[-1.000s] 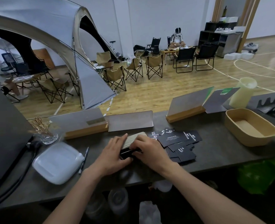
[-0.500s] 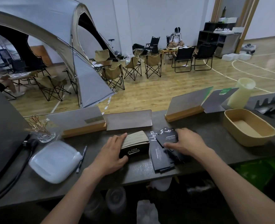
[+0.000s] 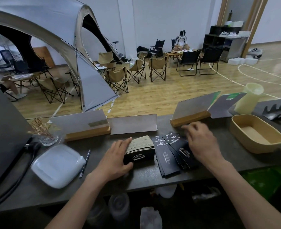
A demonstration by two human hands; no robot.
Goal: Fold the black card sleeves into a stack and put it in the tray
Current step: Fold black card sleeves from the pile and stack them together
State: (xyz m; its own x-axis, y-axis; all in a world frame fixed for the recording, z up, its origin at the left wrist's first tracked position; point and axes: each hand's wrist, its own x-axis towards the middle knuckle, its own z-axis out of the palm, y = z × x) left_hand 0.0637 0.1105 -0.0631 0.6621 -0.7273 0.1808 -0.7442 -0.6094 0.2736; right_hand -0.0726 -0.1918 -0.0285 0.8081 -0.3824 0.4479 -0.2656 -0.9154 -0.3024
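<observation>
A thick stack of folded black card sleeves (image 3: 139, 150) stands on the dark counter, its pale edges up and white lettering on its front. My left hand (image 3: 115, 158) grips the stack's left side. Just right of it lie several flat, unfolded black sleeves (image 3: 168, 153), fanned out. My right hand (image 3: 200, 142) hovers over their right part with fingers spread and blurred, holding nothing that I can see. The tan oval tray (image 3: 276, 144) sits empty at the right of the counter.
Two wood-based sign stands (image 3: 87, 125) (image 3: 191, 111) and a bent card (image 3: 134, 123) line the counter's far edge. A white lidded box (image 3: 58, 165) and a pen (image 3: 85, 163) lie at the left, near a glass vase (image 3: 46, 138). A pale cup (image 3: 249, 98) stands behind the tray.
My right hand left the stack, reached onto the loose sleeves, then lifted and shifted further right. The loose sleeves have been pulled closer and fanned. My left hand stays on the stack.
</observation>
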